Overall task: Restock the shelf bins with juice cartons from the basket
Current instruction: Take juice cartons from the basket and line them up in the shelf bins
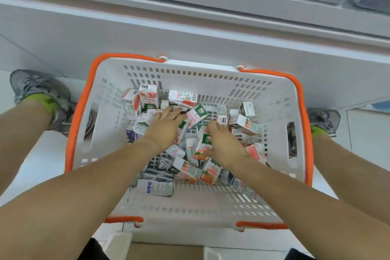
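White plastic basket (272, 99) with orange handles stands on the floor below the shelf unit (190, 34). Juice cartons (183, 97) lie jumbled across its bottom. Left hand (166, 126) rests flat on cartons at the basket's centre, fingers extended. Right hand (223, 143), nearer, curls its fingers round an orange-printed carton (203, 143), long axis pointing toward the shelf unit.

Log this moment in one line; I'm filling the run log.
stage: picking | both hands in basket | left hand on cartons | right hand grips orange carton | shelf bins: not visible
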`<act>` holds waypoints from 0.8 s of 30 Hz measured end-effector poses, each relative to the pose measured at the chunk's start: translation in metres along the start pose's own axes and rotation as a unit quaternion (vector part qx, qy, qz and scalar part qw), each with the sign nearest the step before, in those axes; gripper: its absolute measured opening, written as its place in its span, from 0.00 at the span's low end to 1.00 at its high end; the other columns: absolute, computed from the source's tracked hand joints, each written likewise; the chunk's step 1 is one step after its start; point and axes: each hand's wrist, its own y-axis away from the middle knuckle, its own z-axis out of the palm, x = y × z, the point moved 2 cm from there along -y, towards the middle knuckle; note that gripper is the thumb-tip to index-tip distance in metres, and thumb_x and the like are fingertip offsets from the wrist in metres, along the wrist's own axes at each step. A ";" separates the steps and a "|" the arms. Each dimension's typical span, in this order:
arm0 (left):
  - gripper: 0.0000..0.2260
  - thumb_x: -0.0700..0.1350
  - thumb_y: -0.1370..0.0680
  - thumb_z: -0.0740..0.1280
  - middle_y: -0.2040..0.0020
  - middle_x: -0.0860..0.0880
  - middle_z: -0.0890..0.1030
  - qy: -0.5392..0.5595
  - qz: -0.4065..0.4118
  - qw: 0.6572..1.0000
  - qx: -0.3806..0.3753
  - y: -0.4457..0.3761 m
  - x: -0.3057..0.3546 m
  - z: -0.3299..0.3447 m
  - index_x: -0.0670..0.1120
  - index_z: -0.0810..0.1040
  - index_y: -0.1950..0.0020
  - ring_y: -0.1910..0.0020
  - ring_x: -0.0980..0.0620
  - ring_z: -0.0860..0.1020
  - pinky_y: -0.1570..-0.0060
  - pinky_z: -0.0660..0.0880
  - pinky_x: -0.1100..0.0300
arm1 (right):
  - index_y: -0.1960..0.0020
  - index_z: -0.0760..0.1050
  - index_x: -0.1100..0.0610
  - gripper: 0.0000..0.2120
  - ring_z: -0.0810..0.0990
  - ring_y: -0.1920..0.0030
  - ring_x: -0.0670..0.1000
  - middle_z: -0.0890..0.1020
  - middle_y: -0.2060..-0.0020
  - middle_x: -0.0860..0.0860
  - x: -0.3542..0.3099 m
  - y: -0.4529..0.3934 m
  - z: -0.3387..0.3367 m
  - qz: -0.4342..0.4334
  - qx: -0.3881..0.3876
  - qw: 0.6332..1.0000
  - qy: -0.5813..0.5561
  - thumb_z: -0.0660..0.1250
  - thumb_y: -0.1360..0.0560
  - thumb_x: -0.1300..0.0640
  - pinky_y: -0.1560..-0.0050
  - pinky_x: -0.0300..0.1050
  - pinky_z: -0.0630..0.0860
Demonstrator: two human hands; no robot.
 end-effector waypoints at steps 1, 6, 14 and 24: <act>0.29 0.39 0.22 0.66 0.20 0.49 0.56 -0.005 0.006 1.000 0.028 0.001 0.001 0.001 0.49 0.61 0.23 0.21 0.46 0.51 0.24 0.52 0.46 | 0.42 0.63 0.56 0.27 0.71 0.46 0.52 0.73 0.43 0.54 -0.002 0.001 0.001 -0.007 0.008 1.000 -0.005 0.78 0.31 0.52 0.51 0.45 0.70; 0.21 0.45 0.27 0.75 0.38 0.47 0.79 0.064 0.008 0.997 0.042 0.015 0.001 -0.012 0.47 0.72 0.38 0.40 0.47 0.75 0.43 0.69 0.56 | 0.34 0.62 0.50 0.32 0.75 0.40 0.53 0.69 0.35 0.50 -0.011 0.009 -0.003 -0.036 0.003 0.997 -0.073 0.78 0.30 0.53 0.44 0.47 0.74; 0.21 0.46 0.31 0.79 0.43 0.50 0.81 0.154 0.046 0.987 -0.006 0.057 0.000 -0.119 0.47 0.80 0.40 0.44 0.50 0.79 0.46 0.73 0.61 | 0.32 0.65 0.46 0.25 0.77 0.50 0.50 0.68 0.39 0.43 -0.048 0.051 -0.096 -0.215 0.120 0.969 0.014 0.71 0.24 0.46 0.50 0.51 0.77; 0.17 0.45 0.38 0.82 0.54 0.45 0.83 0.555 0.142 0.814 0.094 0.177 -0.006 -0.322 0.46 0.83 0.52 0.55 0.51 0.82 0.56 0.79 0.60 | 0.49 0.74 0.47 0.19 0.83 0.52 0.51 0.80 0.50 0.48 -0.133 0.128 -0.263 -0.288 0.388 0.780 -0.398 0.77 0.31 0.65 0.59 0.52 0.83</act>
